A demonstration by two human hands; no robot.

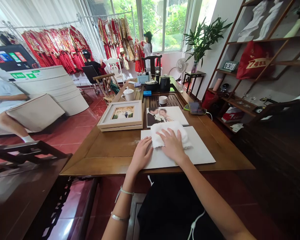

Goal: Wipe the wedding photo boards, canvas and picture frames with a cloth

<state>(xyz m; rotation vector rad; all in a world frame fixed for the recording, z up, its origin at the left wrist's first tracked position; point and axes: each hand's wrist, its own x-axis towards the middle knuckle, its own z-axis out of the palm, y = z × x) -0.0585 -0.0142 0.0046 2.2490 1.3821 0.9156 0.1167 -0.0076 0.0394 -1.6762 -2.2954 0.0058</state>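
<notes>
A white panel lies flat at the near edge of the wooden table. On it rests a folded white towel. Spread over the towel, the fingers of my right hand press it down without closing round it. My left hand lies at the panel's left side, fingers stretched out and tips close to the towel. Just behind the towel is a photo panel showing a couple, its near edge partly covered. To the left, a light wooden picture frame lies on top of another frame.
The brown table also carries a lidded white mug, a white cup, a dark kettle and a phone with a cable. A wooden chair stands left, shelves right. Other people are nearby.
</notes>
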